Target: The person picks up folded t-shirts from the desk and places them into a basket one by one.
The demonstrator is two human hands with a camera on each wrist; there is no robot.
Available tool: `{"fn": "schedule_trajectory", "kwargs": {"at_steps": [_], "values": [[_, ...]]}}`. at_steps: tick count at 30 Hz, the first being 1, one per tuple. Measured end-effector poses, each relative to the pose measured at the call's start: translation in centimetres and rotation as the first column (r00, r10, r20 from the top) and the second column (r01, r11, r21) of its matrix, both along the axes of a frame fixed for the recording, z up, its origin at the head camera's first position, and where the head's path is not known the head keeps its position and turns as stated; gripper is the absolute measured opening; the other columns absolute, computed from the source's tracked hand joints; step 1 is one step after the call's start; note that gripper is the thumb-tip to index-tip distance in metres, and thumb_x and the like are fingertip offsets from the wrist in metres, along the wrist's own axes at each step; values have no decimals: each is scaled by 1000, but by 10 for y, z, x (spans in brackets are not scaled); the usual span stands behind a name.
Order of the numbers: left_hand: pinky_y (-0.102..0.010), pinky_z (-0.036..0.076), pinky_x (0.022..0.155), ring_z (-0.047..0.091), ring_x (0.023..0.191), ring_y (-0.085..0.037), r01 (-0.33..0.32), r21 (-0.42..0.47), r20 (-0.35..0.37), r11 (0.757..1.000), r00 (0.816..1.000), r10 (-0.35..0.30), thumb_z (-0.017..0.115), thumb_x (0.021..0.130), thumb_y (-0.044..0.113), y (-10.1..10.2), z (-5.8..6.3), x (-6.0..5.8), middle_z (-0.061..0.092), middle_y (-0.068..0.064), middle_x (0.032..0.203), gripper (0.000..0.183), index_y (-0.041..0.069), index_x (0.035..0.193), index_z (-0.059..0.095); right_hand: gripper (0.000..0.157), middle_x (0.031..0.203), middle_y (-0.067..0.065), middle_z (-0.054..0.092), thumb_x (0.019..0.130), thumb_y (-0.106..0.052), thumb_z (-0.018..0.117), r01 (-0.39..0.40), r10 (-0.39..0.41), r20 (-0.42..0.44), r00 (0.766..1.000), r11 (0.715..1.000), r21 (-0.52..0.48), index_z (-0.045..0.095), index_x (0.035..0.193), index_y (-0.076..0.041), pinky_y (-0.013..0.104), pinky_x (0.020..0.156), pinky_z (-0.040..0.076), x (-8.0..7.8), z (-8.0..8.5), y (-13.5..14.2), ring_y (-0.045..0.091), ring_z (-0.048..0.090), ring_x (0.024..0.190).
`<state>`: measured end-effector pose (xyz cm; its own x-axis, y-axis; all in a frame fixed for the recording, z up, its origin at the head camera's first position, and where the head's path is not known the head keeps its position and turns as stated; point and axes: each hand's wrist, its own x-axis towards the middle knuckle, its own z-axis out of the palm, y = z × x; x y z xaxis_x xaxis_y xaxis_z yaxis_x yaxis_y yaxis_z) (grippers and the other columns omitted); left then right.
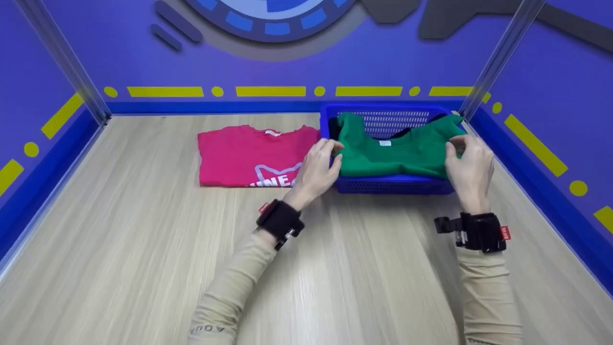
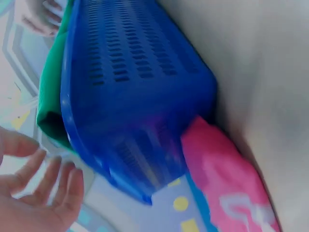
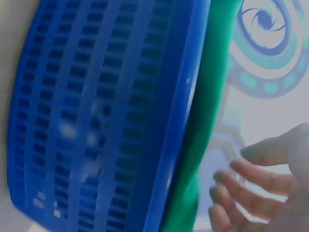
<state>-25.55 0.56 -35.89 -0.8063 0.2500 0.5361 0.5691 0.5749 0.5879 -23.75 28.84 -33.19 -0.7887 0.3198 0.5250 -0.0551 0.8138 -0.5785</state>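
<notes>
A folded green shirt (image 1: 402, 155) lies across the top of a blue perforated basket (image 1: 395, 185), its white neck label facing up. My left hand (image 1: 316, 167) hovers at the basket's left side with loosely bent fingers. In the left wrist view, a gap shows between the left hand (image 2: 41, 188) and the green cloth (image 2: 50, 96). Over the basket's right end is my right hand (image 1: 470, 167). The right wrist view shows the right hand (image 3: 263, 186) beside the green shirt (image 3: 205, 101), its fingers relaxed around nothing.
A folded pink shirt (image 1: 249, 158) with white lettering lies on the wooden table (image 1: 158, 249) left of the basket, touching or nearly touching it. Dark cloth (image 1: 334, 128) shows under the green shirt. Purple panels (image 1: 158, 67) enclose the table's back and sides.
</notes>
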Motion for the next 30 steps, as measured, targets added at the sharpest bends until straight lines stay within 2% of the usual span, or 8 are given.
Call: {"fn": "schedule_trajectory", "kwargs": {"at_steps": [5, 10, 15, 19, 22, 25, 27, 30], "values": [[-31, 51, 79, 61, 88, -22, 11, -73, -86, 997, 996, -17, 56, 94, 14, -28, -10, 16, 67, -9, 96, 20, 1, 106, 64, 27, 87, 22, 68, 95, -19, 55, -94, 96, -107, 990, 995, 22, 68, 95, 4, 25, 68, 40, 6, 2, -22, 26, 60, 74], [-29, 52, 77, 60, 88, -22, 9, -175, -119, 984, 992, -31, 56, 95, 19, -56, -13, 26, 68, -9, 98, 23, 3, 108, 64, 25, 80, 18, 69, 94, -19, 58, -198, 202, -158, 966, 979, 41, 68, 89, 4, 12, 64, 35, 9, 7, -44, 11, 54, 68], [-30, 53, 77, 60, 90, -22, 15, -273, -155, 962, 986, -59, 59, 93, 23, -82, -9, 25, 67, -10, 100, 25, 4, 109, 63, 20, 75, 16, 68, 91, -14, 62, -323, 337, -188, 923, 941, 101, 67, 84, 4, 14, 62, 37, 11, 9, -70, 17, 57, 66], [-31, 53, 76, 60, 88, -22, -14, -294, -162, 956, 986, -36, 65, 88, 27, -102, -6, 20, 68, -10, 100, 30, 5, 107, 64, 17, 76, 13, 68, 91, -14, 63, -410, 430, -169, 887, 901, 141, 68, 86, 1, 23, 60, 45, 12, 9, -93, 17, 59, 65], [-33, 53, 77, 60, 88, -23, -40, -322, -141, 946, 990, -6, 66, 87, 30, -114, -5, 17, 68, -11, 100, 33, 4, 107, 65, 18, 79, 12, 69, 92, -16, 61, -465, 489, -139, 861, 868, 171, 68, 89, 0, 31, 60, 50, 13, 8, -110, 18, 62, 67], [-36, 53, 79, 62, 92, -26, -56, -367, -94, 929, 995, 23, 64, 87, 32, -123, -5, 16, 69, -12, 104, 36, 4, 110, 65, 18, 83, 12, 69, 93, -18, 60, -529, 553, -102, 827, 826, 194, 68, 93, -1, 33, 62, 53, 15, 4, -128, 19, 64, 72], [-38, 53, 83, 62, 98, -29, -59, -407, -41, 911, 998, 47, 63, 88, 34, -128, -7, 15, 68, -13, 110, 41, 3, 115, 64, 18, 86, 11, 69, 93, -18, 60, -569, 594, -80, 801, 795, 210, 67, 95, -2, 32, 65, 54, 17, 0, -141, 20, 64, 75], [-41, 52, 89, 62, 106, -31, -33, -456, 105, 889, 990, 91, 61, 89, 41, -134, -10, 14, 65, -15, 119, 52, 3, 124, 59, 17, 88, 10, 69, 93, -18, 60, -620, 646, -50, 762, 749, 233, 68, 96, -3, 32, 71, 55, 20, -9, -162, 20, 65, 79]]}}
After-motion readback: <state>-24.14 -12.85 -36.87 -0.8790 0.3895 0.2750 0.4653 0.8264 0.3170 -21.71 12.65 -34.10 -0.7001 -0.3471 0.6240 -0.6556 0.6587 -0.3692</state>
